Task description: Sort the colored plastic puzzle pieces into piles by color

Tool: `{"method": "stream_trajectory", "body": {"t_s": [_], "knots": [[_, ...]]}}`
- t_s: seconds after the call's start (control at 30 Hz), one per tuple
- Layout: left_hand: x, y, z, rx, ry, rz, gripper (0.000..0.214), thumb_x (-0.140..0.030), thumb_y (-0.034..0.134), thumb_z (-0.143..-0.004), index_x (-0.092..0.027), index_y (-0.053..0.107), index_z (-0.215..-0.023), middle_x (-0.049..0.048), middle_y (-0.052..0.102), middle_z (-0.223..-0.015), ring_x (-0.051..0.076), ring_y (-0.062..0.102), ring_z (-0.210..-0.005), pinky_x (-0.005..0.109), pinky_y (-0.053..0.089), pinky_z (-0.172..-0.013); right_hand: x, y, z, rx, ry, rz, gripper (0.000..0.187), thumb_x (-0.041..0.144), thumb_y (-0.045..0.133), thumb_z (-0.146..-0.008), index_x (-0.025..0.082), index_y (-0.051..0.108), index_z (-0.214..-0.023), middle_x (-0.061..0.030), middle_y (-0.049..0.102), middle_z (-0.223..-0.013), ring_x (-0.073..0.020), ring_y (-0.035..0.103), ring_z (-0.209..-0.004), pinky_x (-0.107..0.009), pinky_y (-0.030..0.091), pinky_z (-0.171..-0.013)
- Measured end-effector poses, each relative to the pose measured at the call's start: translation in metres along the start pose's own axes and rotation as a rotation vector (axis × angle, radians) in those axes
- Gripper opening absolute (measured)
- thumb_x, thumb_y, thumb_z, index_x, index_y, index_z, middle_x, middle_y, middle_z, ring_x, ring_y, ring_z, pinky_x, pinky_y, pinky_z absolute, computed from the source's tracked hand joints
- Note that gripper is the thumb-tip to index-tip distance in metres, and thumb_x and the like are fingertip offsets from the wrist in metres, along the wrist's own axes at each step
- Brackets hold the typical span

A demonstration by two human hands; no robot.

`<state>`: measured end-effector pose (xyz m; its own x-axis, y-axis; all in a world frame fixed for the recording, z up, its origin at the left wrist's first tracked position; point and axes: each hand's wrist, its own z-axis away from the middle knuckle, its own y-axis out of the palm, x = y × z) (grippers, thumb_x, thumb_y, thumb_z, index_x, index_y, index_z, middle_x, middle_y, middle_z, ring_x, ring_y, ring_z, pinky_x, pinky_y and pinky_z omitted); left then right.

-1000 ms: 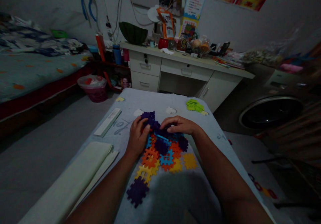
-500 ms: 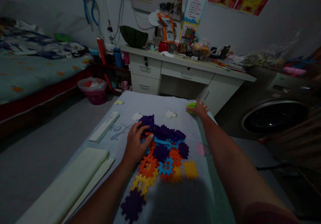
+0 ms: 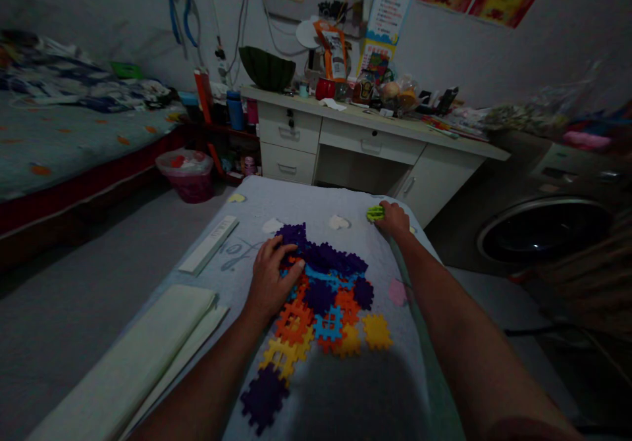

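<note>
Toothed plastic building blocks in purple, orange, blue and yellow (image 3: 326,323) lie joined and heaped along the middle of the cloth-covered table. My left hand (image 3: 274,273) rests on the left edge of the heap, its fingers spread over the purple and orange blocks. At the far right of the table, my right hand (image 3: 394,219) has its fingers curled against a lime-green building block (image 3: 375,214); part of the block is hidden behind them. One yellow block (image 3: 376,332) lies apart on the right, and a purple block (image 3: 265,398) sits at the near end.
On the table's left side are a long white box (image 3: 209,244) and a folded pale cloth (image 3: 148,355). Beyond stands a white desk (image 3: 291,135) crowded with items. A washing machine (image 3: 538,184) is at right, a bed (image 3: 74,138) and a pink bin (image 3: 190,181) at left.
My right hand's fingers, stretched out before, have curled in at the lime-green block. My left hand stays on the heap. The whole view has shifted slightly.
</note>
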<state>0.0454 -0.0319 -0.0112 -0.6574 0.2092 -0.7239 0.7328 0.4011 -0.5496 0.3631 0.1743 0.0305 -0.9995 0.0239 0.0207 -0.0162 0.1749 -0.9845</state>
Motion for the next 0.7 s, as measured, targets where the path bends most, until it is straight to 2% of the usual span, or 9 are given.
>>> {"method": "stream_trajectory", "body": {"t_s": [0.1,0.27,0.43,0.5,0.6,0.67,0.7], "knots": [[0.000,0.000,0.000,-0.008,0.007,0.001,0.036,-0.047,0.058,-0.085,-0.024,0.066,-0.111,0.0112,0.050,-0.137,0.032,0.043,-0.132,0.055,0.033,-0.113,0.001,-0.003,0.022,-0.071,-0.079,0.044,0.048,0.029,0.059,-0.082,0.023,0.055,-0.129,-0.0157,0.058,-0.119,-0.0317,0.055,-0.107,-0.040,0.045,-0.085],[-0.001,0.001,-0.001,-0.030,0.020,0.014,0.033,-0.045,0.059,-0.085,-0.025,0.067,-0.110,0.0101,0.052,-0.134,0.031,0.046,-0.130,0.054,0.035,-0.112,0.004,-0.013,0.063,-0.084,-0.187,-0.064,0.047,0.018,0.052,-0.082,0.021,0.057,-0.129,-0.0160,0.059,-0.117,-0.0302,0.055,-0.106,-0.039,0.044,-0.089],[0.001,0.001,-0.001,-0.026,0.019,0.002,0.034,-0.046,0.058,-0.085,-0.024,0.068,-0.109,0.0111,0.053,-0.133,0.032,0.046,-0.129,0.056,0.035,-0.111,0.030,-0.035,0.112,-0.040,-0.496,-0.408,0.048,0.016,0.055,-0.078,0.019,0.059,-0.125,-0.0125,0.061,-0.118,-0.0265,0.055,-0.113,-0.038,0.042,-0.101],[0.001,0.002,-0.001,-0.021,0.017,0.001,0.035,-0.047,0.057,-0.086,-0.023,0.068,-0.109,0.0117,0.052,-0.134,0.032,0.046,-0.129,0.055,0.035,-0.111,0.041,-0.046,0.125,0.045,-0.666,-0.556,0.050,0.022,0.061,-0.078,0.021,0.057,-0.128,-0.0118,0.059,-0.125,-0.0259,0.054,-0.117,-0.040,0.041,-0.104],[0.001,0.002,-0.001,-0.025,0.017,0.005,0.036,-0.048,0.057,-0.086,-0.023,0.068,-0.109,0.0115,0.052,-0.133,0.031,0.046,-0.129,0.054,0.035,-0.111,0.044,-0.055,0.121,0.272,-0.844,-0.682,0.056,0.039,0.074,-0.074,0.024,0.059,-0.126,-0.0103,0.052,-0.137,-0.0264,0.049,-0.127,-0.042,0.038,-0.108],[0.001,0.002,-0.001,-0.028,0.012,0.008,0.036,-0.048,0.057,-0.085,-0.023,0.068,-0.107,0.0111,0.053,-0.132,0.031,0.047,-0.129,0.054,0.036,-0.111,0.036,-0.054,0.101,0.324,-0.790,-0.700,0.049,0.044,0.071,-0.077,0.025,0.062,-0.121,-0.0084,0.052,-0.139,-0.0252,0.048,-0.129,-0.042,0.035,-0.110],[0.000,0.002,-0.001,-0.028,0.010,0.010,0.035,-0.048,0.057,-0.085,-0.023,0.068,-0.107,0.0110,0.053,-0.132,0.031,0.047,-0.129,0.054,0.036,-0.111,0.029,-0.050,0.087,0.283,-0.699,-0.694,0.043,0.042,0.067,-0.081,0.024,0.063,-0.120,-0.0081,0.054,-0.137,-0.0243,0.049,-0.128,-0.043,0.034,-0.111]]}}
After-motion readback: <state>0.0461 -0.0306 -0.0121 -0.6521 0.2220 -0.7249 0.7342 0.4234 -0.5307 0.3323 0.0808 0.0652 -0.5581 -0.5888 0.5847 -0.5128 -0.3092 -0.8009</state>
